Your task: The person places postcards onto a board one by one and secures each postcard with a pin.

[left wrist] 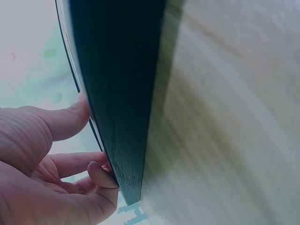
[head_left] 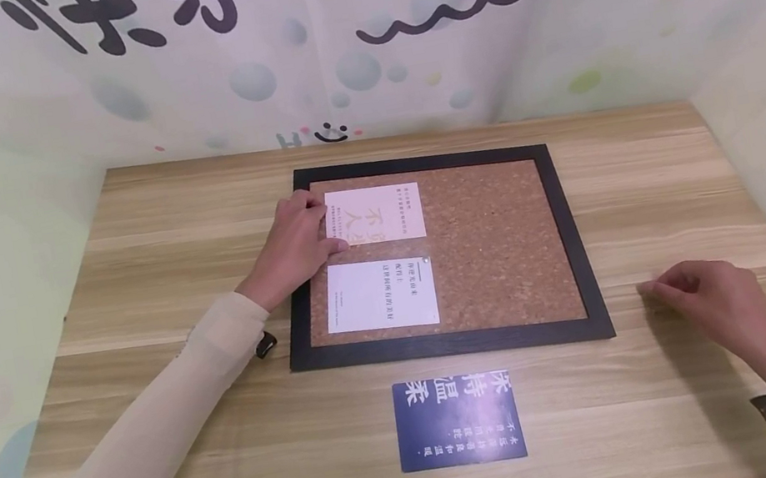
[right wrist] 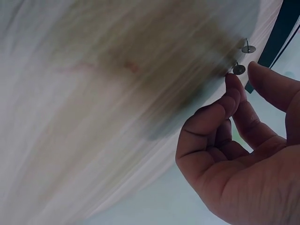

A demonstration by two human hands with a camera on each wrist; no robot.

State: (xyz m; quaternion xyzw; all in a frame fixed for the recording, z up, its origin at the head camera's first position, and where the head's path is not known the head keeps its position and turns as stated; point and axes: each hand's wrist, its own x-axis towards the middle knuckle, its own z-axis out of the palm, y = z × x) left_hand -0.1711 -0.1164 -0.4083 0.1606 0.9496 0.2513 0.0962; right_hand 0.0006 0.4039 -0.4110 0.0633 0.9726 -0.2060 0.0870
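My left hand (head_left: 292, 241) reaches over the left side of a black-framed cork board (head_left: 498, 245), its thumb and fingertips on the left edge of a white card with gold lettering (head_left: 394, 212). Below that card lies a second white card (head_left: 377, 295), with a small tack (head_left: 425, 260) near its upper right corner. To the right of the board, my right hand (head_left: 722, 313) is low over the table with bent fingers. In the right wrist view, one thumbtack (right wrist: 239, 69) is between its thumb and index fingertips, which stand apart; another thumbtack (right wrist: 248, 48) is just beyond.
On the wooden table (head_left: 238, 466), a dark blue card (head_left: 457, 421) with white lettering lies in front of the board. A printed cloth backdrop (head_left: 324, 71) rises behind the table and along both sides.
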